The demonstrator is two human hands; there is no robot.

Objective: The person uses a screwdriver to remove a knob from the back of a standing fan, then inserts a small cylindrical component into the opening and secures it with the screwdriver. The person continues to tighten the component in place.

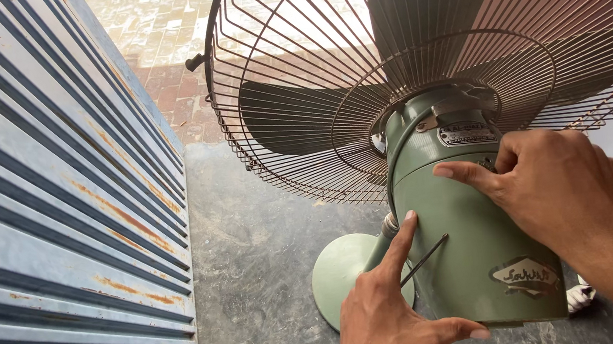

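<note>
Two bare hands work on the green motor housing [474, 245] of a pedestal fan, seen from behind.

Left hand [390, 315]: closed around a thin dark metal rod [423, 260], with its index finger extended and its tip pressed against the housing's left side; the rod's tip lies against the housing. Right hand [558, 183]: loosely curled, grasping nothing, fingertips touching the upper rear of the housing just below a small metal plate [467, 134]. Housing position: centre-right of the view, tilted, directly behind the wire guard [301, 119] that encloses the dark blades [285, 117]. Round green base [343, 270]: on the grey stone floor [255, 261]. Blue corrugated shutter [54, 221] with rust streaks: along the left.
</note>
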